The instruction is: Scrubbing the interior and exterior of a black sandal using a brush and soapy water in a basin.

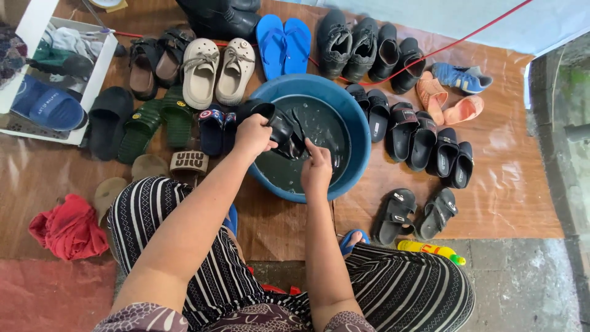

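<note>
Over the blue basin (356, 132) of dark water—both hands' grip pinches a black sandal (284, 132).

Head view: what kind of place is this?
Probably a home yard or porch floor used for washing footwear. A round blue plastic basin of dark water sits on a brown sheet, ringed by sandals and shoes; the left hand holds a black sandal over it.

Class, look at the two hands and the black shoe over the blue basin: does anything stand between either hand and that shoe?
Nothing visible does. The left hand grips the black shoe directly, and the right hand touches it above the basin.
</note>
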